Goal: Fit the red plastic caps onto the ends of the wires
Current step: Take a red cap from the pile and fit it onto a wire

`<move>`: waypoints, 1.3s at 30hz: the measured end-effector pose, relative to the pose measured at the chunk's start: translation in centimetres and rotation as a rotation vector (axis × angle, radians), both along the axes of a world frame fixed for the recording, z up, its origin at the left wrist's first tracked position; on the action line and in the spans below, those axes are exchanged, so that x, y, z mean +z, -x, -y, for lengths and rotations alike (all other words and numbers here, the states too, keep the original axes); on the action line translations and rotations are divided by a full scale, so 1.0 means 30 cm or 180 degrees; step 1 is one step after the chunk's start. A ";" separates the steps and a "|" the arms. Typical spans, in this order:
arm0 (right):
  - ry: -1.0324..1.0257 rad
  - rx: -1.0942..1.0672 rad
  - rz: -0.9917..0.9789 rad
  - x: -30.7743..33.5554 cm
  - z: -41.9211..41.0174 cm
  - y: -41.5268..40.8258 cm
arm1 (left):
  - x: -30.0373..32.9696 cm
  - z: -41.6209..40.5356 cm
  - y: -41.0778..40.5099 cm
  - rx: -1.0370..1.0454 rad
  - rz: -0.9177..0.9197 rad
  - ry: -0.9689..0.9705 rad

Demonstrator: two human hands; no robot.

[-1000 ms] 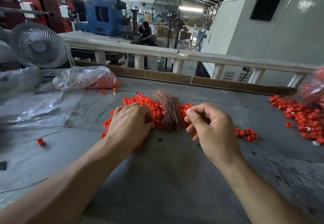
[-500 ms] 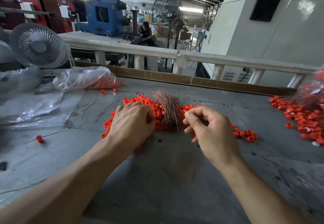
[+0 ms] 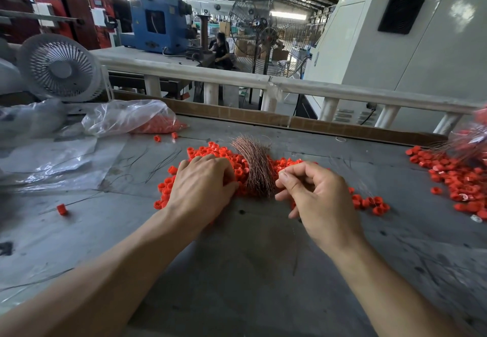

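A heap of red plastic caps [image 3: 210, 152] lies mid-table, with a bundle of thin copper-coloured wires [image 3: 254, 162] lying across it. My left hand [image 3: 201, 186] rests on the heap's left side; its fingers curl down into the caps and thumb and fingertips close on a cap beside the bundle. My right hand [image 3: 313, 197] hovers just right of the bundle, thumb and forefinger pinching a single thin wire [image 3: 293, 234] that trails down toward me. The wire's tip is too fine to make out.
A second spread of red caps [image 3: 458, 178] and some capped wires [image 3: 471, 139] sit at the right edge. A clear bag of caps [image 3: 131, 120], plastic sheeting [image 3: 52, 162] and a small white fan [image 3: 59, 69] are on the left. A stray cap [image 3: 62, 208] lies front left.
My right hand has drawn slightly left toward the wire bundle, still pinching the wire. My left hand has stayed on the caps, its fingers working a little.
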State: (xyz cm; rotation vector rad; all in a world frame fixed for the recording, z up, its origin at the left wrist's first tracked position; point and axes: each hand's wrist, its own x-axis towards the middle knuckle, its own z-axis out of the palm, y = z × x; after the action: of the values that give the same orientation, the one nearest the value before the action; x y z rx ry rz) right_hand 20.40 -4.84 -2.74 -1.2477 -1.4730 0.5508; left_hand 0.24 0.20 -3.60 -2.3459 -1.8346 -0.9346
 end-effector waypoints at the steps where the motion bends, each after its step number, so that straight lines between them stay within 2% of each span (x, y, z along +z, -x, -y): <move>1: -0.0001 -0.0003 -0.0034 0.001 0.000 0.000 | 0.002 0.003 0.001 -0.0012 0.0109 -0.0076; 4: -0.0010 0.0010 -0.0108 0.004 -0.002 0.000 | 0.014 0.011 -0.005 -0.0181 0.0767 -0.0074; 8: -0.0050 0.0035 0.0004 0.001 -0.005 -0.003 | 0.025 0.029 -0.041 -0.0796 0.1777 0.0203; 14: -0.0096 0.0168 0.0056 0.002 -0.002 -0.007 | 0.029 0.044 -0.051 -0.1413 0.2532 0.0551; 26: -0.0351 0.0329 0.0034 0.023 0.019 0.007 | 0.054 0.068 -0.055 -0.1579 0.2658 0.0599; 39: -0.0446 0.0385 0.0188 0.024 0.022 0.007 | 0.064 0.082 -0.062 -0.1972 0.2929 0.0998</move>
State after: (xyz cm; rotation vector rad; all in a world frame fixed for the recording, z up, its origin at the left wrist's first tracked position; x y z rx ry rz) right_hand 20.19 -5.50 -2.03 -1.0786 -1.6165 0.4851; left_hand 2.10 -2.26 -1.68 -3.0609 -1.4608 -2.2443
